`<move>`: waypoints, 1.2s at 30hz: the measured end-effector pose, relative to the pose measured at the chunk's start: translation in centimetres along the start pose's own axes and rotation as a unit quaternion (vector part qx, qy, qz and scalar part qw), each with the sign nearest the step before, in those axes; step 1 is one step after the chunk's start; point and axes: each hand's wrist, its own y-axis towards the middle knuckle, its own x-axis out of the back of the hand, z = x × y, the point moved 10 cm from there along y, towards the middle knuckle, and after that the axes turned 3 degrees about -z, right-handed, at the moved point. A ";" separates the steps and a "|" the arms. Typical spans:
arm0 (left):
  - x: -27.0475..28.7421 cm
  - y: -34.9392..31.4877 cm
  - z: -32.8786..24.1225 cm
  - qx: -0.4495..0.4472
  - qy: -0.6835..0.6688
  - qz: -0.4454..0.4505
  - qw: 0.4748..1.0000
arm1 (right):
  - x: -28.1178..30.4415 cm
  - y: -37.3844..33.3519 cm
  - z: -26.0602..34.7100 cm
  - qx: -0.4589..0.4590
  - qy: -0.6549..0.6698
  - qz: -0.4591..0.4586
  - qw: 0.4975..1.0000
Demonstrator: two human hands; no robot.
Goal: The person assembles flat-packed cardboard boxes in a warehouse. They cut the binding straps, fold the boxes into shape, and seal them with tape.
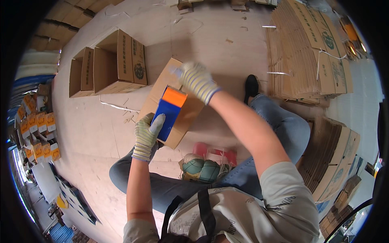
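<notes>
My left hand [146,135], in a striped knit glove, is closed around the lower left side of a blue block-shaped thing with an orange end [168,117]; I cannot make out its exact kind. The thing stands out over a brown cardboard piece [190,118], which lies tilted between my legs. At the cardboard's far end is my right hand [198,80], gloved the same way, just beyond the orange end. Its fingers are smeared by motion, and a pale blur shows beside them. Whether they hold anything is hidden.
Two open cardboard boxes [131,60] lie on their sides at the far left. Flattened cartons [293,52] are stacked at the far right, with another bundle [330,156] nearer. Close to me sit rounded green things [200,169] and a red object [223,154]. Orange-and-white packages [41,121] stand left.
</notes>
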 end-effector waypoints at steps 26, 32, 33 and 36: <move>-1.8 5.1 -2.2 0.052 0.130 -0.049 0.989 | -9.8 7.5 -10.0 -0.099 0.198 0.169 0.960; 0.4 2.4 -2.1 0.041 0.234 0.009 0.971 | -6.0 6.6 -9.1 -0.114 -0.103 0.142 0.978; 3.1 0.4 -0.1 0.109 0.206 0.040 0.972 | -8.4 3.5 -15.6 -0.024 -0.345 0.186 0.920; 12.1 -5.4 6.3 0.103 0.041 -0.095 0.989 | -12.8 3.4 -24.6 -0.003 -0.448 0.170 0.878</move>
